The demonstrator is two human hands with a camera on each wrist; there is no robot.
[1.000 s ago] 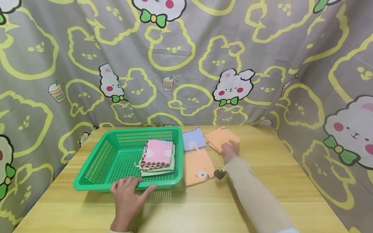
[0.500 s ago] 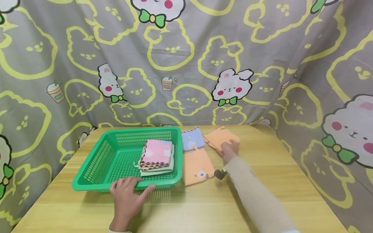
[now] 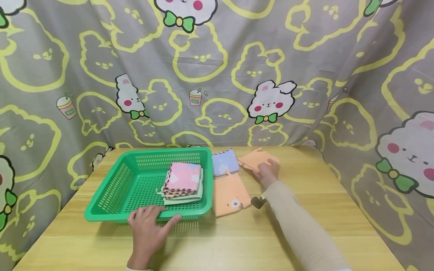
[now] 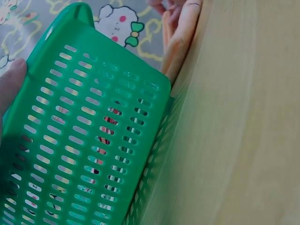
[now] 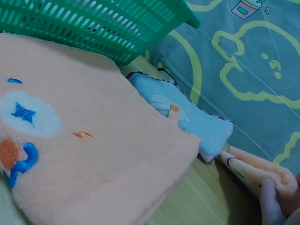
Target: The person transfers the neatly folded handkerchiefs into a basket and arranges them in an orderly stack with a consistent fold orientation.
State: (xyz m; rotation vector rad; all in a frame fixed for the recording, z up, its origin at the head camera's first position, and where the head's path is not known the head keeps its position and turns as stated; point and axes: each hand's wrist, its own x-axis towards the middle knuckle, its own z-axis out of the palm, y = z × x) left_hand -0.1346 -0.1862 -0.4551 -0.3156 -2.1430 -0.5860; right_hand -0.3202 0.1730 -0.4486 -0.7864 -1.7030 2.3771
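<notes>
In the head view my left hand (image 3: 149, 229) holds the front rim of a green plastic basket (image 3: 112, 217), its fingers over the rim and thumb spread along it. On the right, my right hand (image 3: 268, 174) grips a folded orange towel (image 3: 255, 159) by its near right part; the right wrist view shows the thumb against the folded towel (image 5: 255, 173). A second orange towel (image 3: 228, 194) with an embroidered face lies flat between basket and right forearm. Behind it is a folded blue towel (image 3: 225, 162) with a dark-striped edge.
Inside the basket, at its right side, a folded pink towel (image 3: 183, 177) lies on a pale green one (image 3: 186, 200). The wooden table (image 3: 237, 244) ends at a patterned grey curtain (image 3: 217, 75) at the back. A dark heart-shaped piece (image 3: 257, 203) shows beside the right sleeve.
My right hand shifts very slightly to the right, and the orange towel's near edge bends up a little at its fingers. The left hand stays on the basket rim.
</notes>
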